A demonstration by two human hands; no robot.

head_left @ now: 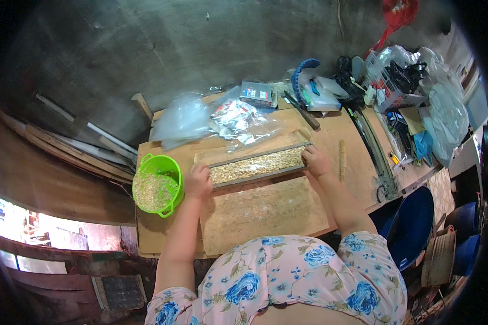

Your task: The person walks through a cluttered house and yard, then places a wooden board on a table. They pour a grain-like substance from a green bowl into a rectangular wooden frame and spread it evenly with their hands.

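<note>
A long, narrow rectangular frame (238, 186) lies across the wooden board, filled with pale, chopped nut-like pieces (260, 166). My left hand (199, 181) grips the frame's left end, its fingers curled. At the other end, my right hand (315, 160) is closed round the right edge. Just left of my left hand stands a bright green plastic colander-shaped basin (181, 187) with two handles. It holds more of the pale pieces (153, 189) and a green scoop-like thing, partly buried.
Clear plastic bags (181, 120) and a clear box (256, 93) lie along the table's back. A knife (302, 111) rests behind the frame, and a thin wooden stick (341, 161) right of it. A crate with bags (398, 97) stands far right; blue barrels (415, 225) stand below.
</note>
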